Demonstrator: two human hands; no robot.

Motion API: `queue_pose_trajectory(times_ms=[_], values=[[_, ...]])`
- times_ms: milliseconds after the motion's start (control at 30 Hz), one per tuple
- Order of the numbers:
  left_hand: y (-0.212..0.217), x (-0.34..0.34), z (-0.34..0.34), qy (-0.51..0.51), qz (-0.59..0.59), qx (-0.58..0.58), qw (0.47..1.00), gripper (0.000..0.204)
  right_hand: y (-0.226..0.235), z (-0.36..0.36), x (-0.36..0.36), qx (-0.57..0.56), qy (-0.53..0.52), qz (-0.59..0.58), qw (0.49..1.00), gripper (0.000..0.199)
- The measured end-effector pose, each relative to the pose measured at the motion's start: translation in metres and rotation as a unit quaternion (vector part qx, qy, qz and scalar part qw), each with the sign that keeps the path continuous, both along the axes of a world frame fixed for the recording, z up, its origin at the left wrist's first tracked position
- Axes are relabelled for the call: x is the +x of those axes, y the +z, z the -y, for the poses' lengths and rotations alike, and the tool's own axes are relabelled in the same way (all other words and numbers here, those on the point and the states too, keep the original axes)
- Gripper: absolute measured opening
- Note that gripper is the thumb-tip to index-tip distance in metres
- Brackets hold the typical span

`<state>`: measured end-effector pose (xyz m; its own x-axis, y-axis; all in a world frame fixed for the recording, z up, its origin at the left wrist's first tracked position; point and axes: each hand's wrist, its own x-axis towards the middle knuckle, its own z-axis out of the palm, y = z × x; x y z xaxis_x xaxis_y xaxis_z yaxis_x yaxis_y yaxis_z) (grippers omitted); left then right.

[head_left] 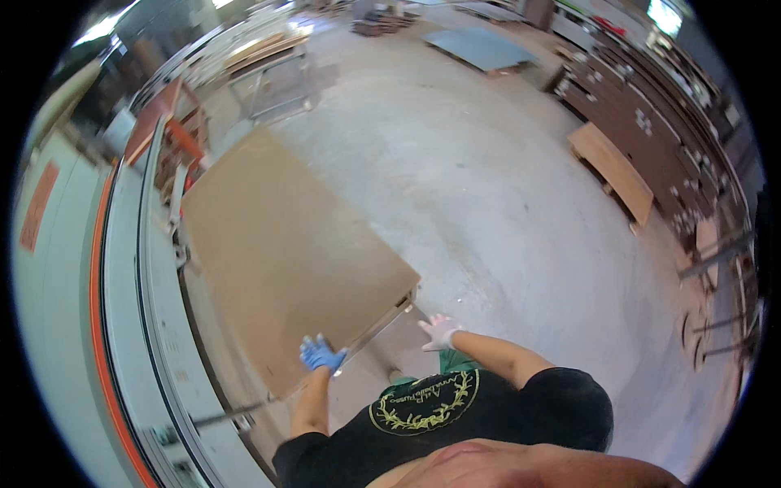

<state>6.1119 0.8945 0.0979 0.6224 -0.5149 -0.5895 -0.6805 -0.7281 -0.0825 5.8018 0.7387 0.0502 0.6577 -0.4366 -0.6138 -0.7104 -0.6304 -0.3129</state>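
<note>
Showing a large brown board (285, 252) lying flat beside a long grey machine (73, 325) with an orange stripe, its left long edge close against the machine's side and its near end resting on a metal support rail (244, 413) that keeps it clear of the concrete floor (480, 179). The left hand (320, 355), in a blue glove, lies on the board's near edge, fingers spread flat on the top face and not seen to curl under it, a placement that would suit steadying or pushing the sheet along the machine; the left forearm runs straight up from the lower edge with the elbow only slightly bent. The right hand (440, 332), in a white glove, hangs free to the right of the board's near corner, fingers apart and holding nothing, palm turned down over the floor, the right arm bent and swung outward as if for balance. Farther off, a second board (612, 169) lies by dark stacked panels (643, 114) at right
</note>
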Motion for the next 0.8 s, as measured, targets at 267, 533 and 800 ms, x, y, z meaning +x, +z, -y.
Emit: queue_pose_trajectory(times_ms=[267, 533, 800], values=[[-0.015, -0.086, 0.299, 0.134, -0.023, -0.016, 0.991, 0.111, -0.038, 0.201, -0.218, -0.009, -0.299, -0.137, 0.944, 0.074], [-0.076, -0.006, 0.371, 0.187, -0.043, 0.033, 0.981, 0.115, -0.066, 0.449, -0.201, -0.012, -0.165, -0.095, 0.982, 0.073], [-0.045, 0.032, 0.407, 0.252, -0.049, 0.015, 0.966, 0.111, -0.034, 0.642, -0.03, -0.021, -0.181, 0.038, 0.983, 0.071]])
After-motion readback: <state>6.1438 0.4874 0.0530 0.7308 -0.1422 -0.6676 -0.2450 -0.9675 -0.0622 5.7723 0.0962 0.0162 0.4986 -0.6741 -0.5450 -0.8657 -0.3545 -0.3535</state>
